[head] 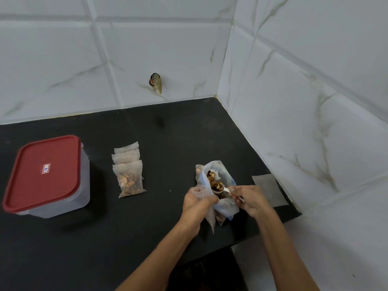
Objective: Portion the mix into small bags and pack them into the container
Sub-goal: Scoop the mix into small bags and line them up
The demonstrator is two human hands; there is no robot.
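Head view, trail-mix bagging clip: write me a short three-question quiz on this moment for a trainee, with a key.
1. True or false: the lid is on the container.
2. How many filled small bags lie stacked on the counter between the container and the hands?
3. Which hand holds the spoon: A) the left hand, B) the right hand, C) neither?

Key
1. True: the red lid covers it.
2. Three, overlapping in a row.
3. B. The right hand holds the white spoon, loaded with mix, over the large bag of mix, while the left hand grips a small bag beside it.
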